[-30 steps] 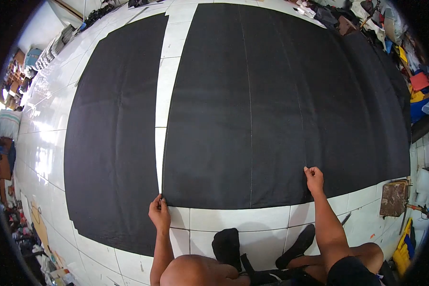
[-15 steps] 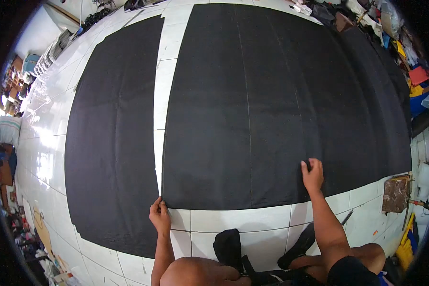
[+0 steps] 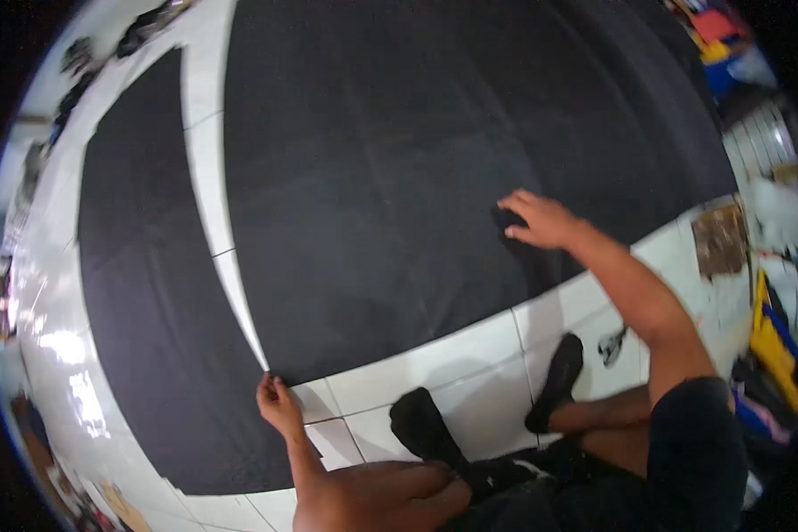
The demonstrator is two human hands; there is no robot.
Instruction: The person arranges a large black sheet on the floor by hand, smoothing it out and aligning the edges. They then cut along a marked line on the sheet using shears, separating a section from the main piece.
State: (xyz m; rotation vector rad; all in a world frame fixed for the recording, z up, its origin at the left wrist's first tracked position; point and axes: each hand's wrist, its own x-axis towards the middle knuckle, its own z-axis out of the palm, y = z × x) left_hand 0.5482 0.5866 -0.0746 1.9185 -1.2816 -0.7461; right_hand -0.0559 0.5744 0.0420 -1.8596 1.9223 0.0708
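Note:
A large sheet of black cloth (image 3: 372,177) lies flat on the white tiled floor, with a narrower black piece (image 3: 151,266) to its left. A thin wedge of tile shows between them, tapering toward me. At the tip of that wedge, my left hand (image 3: 277,403) pinches the near corner of the black cloth between thumb and fingers. Over the large sheet, right of centre, my right hand (image 3: 541,220) has its fingers apart and holds nothing. Whether it touches the cloth is unclear.
Scissors (image 3: 610,348) lie on the tiles (image 3: 470,359) near my feet in black socks (image 3: 559,381). A brown block-like object (image 3: 720,241) sits at the right, near a yellow and blue item (image 3: 776,346). Blurred clutter lines both sides.
The view has tilted and shifted. My right hand has moved left and farther over the large sheet, its fingers more stretched. My left hand keeps its hold at the corner. Scissors now show.

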